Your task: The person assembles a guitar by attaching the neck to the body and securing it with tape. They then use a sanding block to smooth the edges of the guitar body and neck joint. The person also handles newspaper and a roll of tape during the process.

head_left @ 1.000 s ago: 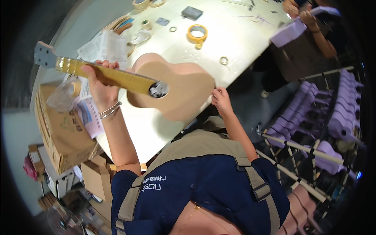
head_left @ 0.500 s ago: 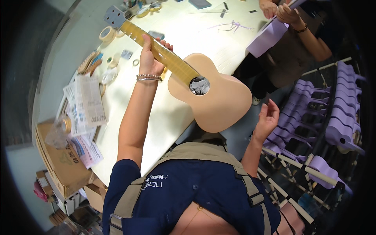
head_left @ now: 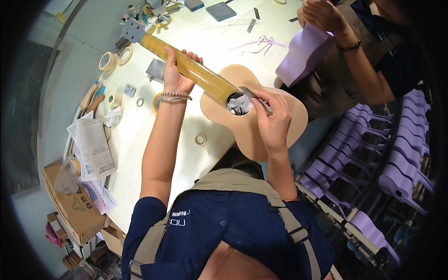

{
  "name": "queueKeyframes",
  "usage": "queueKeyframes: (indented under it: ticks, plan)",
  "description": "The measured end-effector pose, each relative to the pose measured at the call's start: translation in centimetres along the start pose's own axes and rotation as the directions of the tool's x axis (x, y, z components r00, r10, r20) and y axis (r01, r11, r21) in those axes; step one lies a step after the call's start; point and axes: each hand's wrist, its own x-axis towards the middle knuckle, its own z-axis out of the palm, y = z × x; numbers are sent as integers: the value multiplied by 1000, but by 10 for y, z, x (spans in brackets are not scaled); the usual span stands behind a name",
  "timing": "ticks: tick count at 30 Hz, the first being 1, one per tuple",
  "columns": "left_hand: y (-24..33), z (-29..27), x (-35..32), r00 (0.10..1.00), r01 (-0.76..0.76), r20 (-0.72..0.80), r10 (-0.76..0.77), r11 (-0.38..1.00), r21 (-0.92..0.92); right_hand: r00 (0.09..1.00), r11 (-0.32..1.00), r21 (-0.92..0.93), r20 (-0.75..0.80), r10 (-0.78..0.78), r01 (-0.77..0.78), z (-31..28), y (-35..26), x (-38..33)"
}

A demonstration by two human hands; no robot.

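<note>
An unpainted, peach-coloured ukulele (head_left: 242, 128) lies slanted in front of me, its grey headstock (head_left: 133, 31) up at the far left. Yellow tape (head_left: 200, 74) covers the fretboard, and crumpled printed paper (head_left: 240, 103) fills the soundhole. My left hand (head_left: 179, 77) is wrapped around the neck, thumb on the near side and fingertips showing beyond it. Over the soundhole's right edge, my right hand (head_left: 274, 119) pinches a thin grey metal blade (head_left: 247, 92) between thumb and fingers. The blade's upper end points toward the tape's edge; whether it touches cannot be told.
Tape rolls (head_left: 107, 61), newspaper (head_left: 95, 147) and a cardboard box (head_left: 74, 205) line the left side of the white table (head_left: 130, 168). Grey blocks (head_left: 220, 11) lie at the back. A co-worker (head_left: 368, 60) holds a purple ukulele body (head_left: 301, 53). Racked purple ukuleles (head_left: 345, 135) stand at right.
My right hand has come in from the right, where its fingers were loosely curled, to the soundhole, now with the blade. My left hand keeps its hold. The co-worker's purple body has tilted upright.
</note>
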Motion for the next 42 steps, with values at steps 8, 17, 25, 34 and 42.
queueKeyframes:
  ticks: [8,17,25,34,42]
  plan:
    - [-16,-1,29,996,85,-24,-85,996,-13,1000,995,-97,-21,-5,3,4,24,15]
    - [-25,-2,39,988,155,-20,-155,988,-27,1000,988,-154,5,-14,15,7,38,13]
    - [-27,1,34,986,163,-18,-164,986,-25,998,982,-185,58,-27,37,5,41,7]
    - [-29,-4,25,983,151,115,-146,988,-41,963,962,167,-122,239,-217,4,36,-12]
    - [-21,2,10,977,95,199,-81,993,-63,953,920,392,-283,105,15,-27,21,-20]
